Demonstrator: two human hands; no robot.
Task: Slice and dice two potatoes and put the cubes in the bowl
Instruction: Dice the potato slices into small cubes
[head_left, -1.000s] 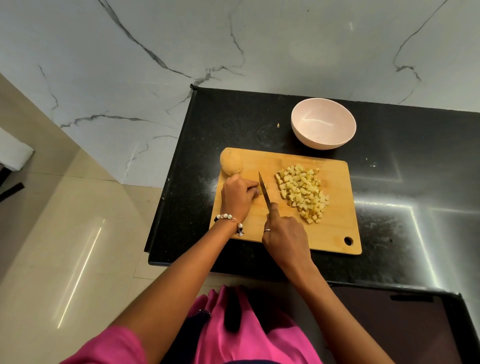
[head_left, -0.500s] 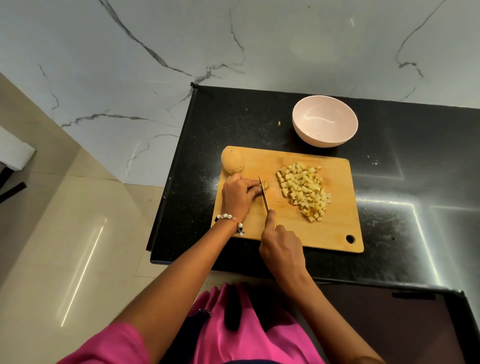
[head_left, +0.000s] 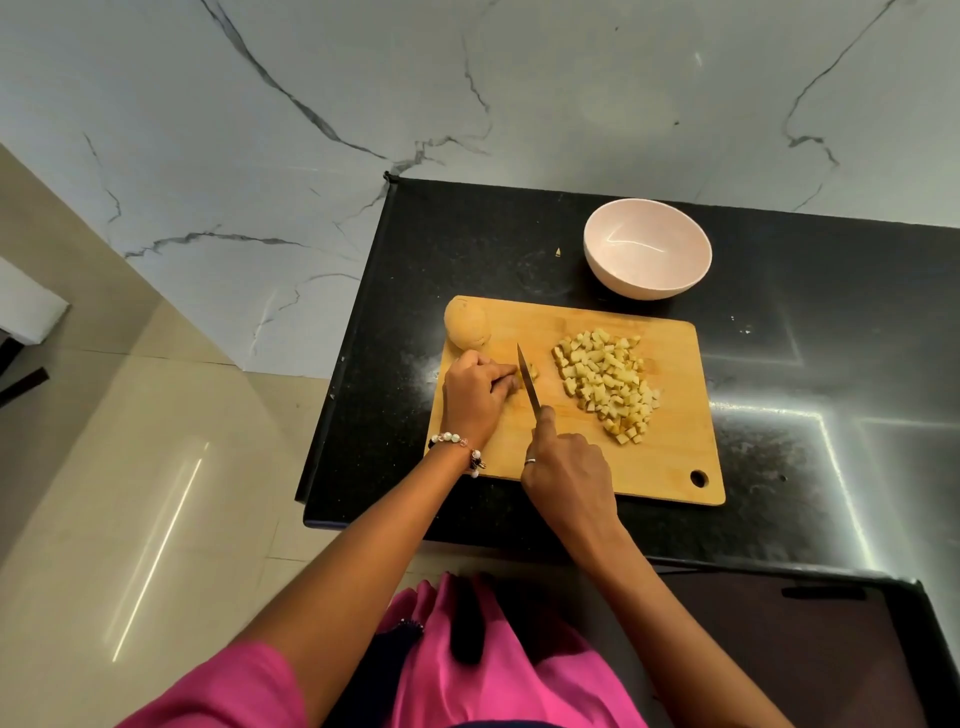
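On the wooden cutting board, my left hand curls its fingers over a small potato piece that is mostly hidden. My right hand grips a knife, index finger along the spine, the blade standing against the fingertips of my left hand. A few cut bits lie right of the blade. A heap of potato cubes covers the board's middle right. A whole potato sits at the board's far left corner. The pale pink bowl stands empty behind the board.
The board lies on a black stone counter whose left edge drops to a beige tiled floor. A tiny potato scrap lies left of the bowl. A marble wall rises behind. A dark panel sits at the near right.
The knife has worked up and down against the piece under my left hand, leaving a few new bits right of the blade. My left hand has stayed on the piece.
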